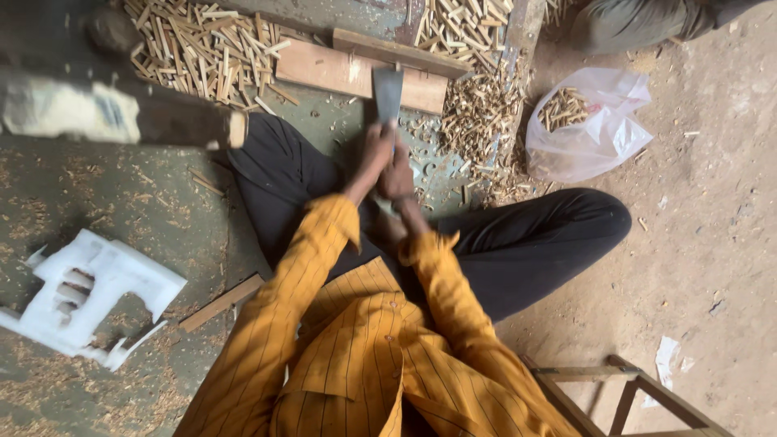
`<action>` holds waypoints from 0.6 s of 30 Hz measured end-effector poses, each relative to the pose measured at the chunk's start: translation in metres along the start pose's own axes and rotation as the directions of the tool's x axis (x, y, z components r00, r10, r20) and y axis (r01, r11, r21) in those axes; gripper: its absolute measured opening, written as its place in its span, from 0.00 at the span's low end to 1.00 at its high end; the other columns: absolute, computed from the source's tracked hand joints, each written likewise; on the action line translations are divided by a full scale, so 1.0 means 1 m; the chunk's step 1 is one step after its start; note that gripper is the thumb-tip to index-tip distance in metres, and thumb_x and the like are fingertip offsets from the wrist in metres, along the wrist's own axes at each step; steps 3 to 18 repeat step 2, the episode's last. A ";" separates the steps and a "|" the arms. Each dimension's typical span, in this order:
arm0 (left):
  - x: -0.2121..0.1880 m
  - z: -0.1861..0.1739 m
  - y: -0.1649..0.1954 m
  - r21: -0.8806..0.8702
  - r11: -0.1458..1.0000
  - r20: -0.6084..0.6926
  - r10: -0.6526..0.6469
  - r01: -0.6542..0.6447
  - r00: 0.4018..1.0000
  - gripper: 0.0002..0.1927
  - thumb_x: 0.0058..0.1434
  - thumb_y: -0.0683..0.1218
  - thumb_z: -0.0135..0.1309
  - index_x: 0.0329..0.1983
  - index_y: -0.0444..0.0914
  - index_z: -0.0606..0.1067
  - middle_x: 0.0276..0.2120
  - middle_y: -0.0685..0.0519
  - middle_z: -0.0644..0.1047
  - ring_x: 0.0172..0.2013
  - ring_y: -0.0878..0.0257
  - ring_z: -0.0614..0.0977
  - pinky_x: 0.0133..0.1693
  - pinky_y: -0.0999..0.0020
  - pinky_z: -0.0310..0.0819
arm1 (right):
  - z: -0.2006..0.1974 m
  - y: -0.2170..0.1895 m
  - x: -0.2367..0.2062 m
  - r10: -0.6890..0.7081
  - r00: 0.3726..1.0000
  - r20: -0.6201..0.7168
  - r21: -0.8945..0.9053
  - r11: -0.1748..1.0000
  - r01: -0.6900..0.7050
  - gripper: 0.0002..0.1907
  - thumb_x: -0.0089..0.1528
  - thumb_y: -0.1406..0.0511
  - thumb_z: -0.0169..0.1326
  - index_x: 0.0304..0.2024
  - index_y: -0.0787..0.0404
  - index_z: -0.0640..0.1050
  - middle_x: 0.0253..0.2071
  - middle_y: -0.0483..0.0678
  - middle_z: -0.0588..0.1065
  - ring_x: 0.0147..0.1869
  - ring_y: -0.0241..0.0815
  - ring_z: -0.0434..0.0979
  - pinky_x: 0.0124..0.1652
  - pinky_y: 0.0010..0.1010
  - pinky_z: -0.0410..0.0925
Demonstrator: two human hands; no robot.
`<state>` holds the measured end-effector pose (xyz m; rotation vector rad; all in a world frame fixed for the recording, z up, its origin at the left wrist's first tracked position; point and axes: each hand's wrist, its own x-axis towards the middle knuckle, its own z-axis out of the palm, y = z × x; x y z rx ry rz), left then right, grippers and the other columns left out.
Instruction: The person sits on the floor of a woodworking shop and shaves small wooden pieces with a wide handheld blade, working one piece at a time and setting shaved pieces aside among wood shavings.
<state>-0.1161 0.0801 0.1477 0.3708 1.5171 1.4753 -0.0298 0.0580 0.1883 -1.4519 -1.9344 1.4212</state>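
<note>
Hands [384, 166] grip blade [388, 93] above wood-littered floor [121, 194].

Dusty floor [712, 243], sticks [202, 48], plank [332, 71], bag [591, 129]

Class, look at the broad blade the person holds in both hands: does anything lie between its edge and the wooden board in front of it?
Nothing visible does. Both hands, left hand and right hand, grip the handle of the blade, whose flat overlaps the wooden board. Cut sticks and chips lie to either side, not under it.
</note>
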 end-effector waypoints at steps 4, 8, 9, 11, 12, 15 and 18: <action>-0.007 -0.002 -0.009 0.159 0.987 -0.036 0.024 -0.018 0.999 0.21 0.69 0.55 0.49 0.30 0.32 0.75 0.22 0.43 0.79 0.22 0.54 0.87 0.27 0.62 0.77 | 0.007 0.005 0.000 -0.013 1.000 0.021 0.121 0.993 0.011 0.30 0.72 0.48 0.45 0.65 0.63 0.70 0.54 0.65 0.77 0.59 0.59 0.81 0.56 0.41 0.73; -0.007 -0.002 -0.009 0.159 0.987 -0.036 0.024 -0.018 0.999 0.21 0.69 0.55 0.49 0.30 0.32 0.75 0.22 0.43 0.79 0.22 0.54 0.87 0.27 0.62 0.77 | 0.007 0.005 0.000 -0.013 1.000 0.021 0.121 0.993 0.011 0.30 0.72 0.48 0.45 0.65 0.63 0.70 0.54 0.65 0.77 0.59 0.59 0.81 0.56 0.41 0.73; -0.007 -0.002 -0.009 0.159 0.987 -0.036 0.024 -0.018 0.999 0.21 0.69 0.55 0.49 0.30 0.32 0.75 0.22 0.43 0.79 0.22 0.54 0.87 0.27 0.62 0.77 | 0.007 0.005 0.000 -0.013 1.000 0.021 0.121 0.993 0.011 0.30 0.72 0.48 0.45 0.65 0.63 0.70 0.54 0.65 0.77 0.59 0.59 0.81 0.56 0.41 0.73; -0.007 -0.002 -0.009 0.159 0.987 -0.036 0.024 -0.018 0.999 0.21 0.69 0.55 0.49 0.30 0.32 0.75 0.22 0.43 0.79 0.22 0.54 0.87 0.27 0.62 0.77 | 0.007 0.005 0.000 -0.013 1.000 0.021 0.121 0.993 0.011 0.30 0.72 0.48 0.45 0.65 0.63 0.70 0.54 0.65 0.77 0.59 0.59 0.81 0.56 0.41 0.73; -0.007 -0.002 -0.009 0.159 0.987 -0.036 0.024 -0.018 0.999 0.21 0.69 0.55 0.49 0.30 0.32 0.75 0.22 0.43 0.79 0.22 0.54 0.87 0.27 0.62 0.77 | 0.007 0.005 0.000 -0.013 1.000 0.021 0.121 0.993 0.011 0.30 0.72 0.48 0.45 0.65 0.63 0.70 0.54 0.65 0.77 0.59 0.59 0.81 0.56 0.41 0.73; -0.007 -0.002 -0.009 0.159 0.987 -0.036 0.024 -0.018 0.999 0.21 0.69 0.55 0.49 0.30 0.32 0.75 0.22 0.43 0.79 0.22 0.54 0.87 0.27 0.62 0.77 | 0.007 0.005 0.000 -0.013 1.000 0.021 0.121 0.993 0.011 0.30 0.72 0.48 0.45 0.65 0.63 0.70 0.54 0.65 0.77 0.59 0.59 0.81 0.56 0.41 0.73; -0.007 -0.002 -0.009 0.159 0.987 -0.036 0.024 -0.018 0.999 0.21 0.69 0.55 0.49 0.30 0.32 0.75 0.22 0.43 0.79 0.22 0.54 0.87 0.27 0.62 0.77 | 0.007 0.005 0.000 -0.013 1.000 0.021 0.121 0.993 0.011 0.30 0.72 0.48 0.45 0.65 0.63 0.70 0.54 0.65 0.77 0.59 0.59 0.81 0.56 0.41 0.73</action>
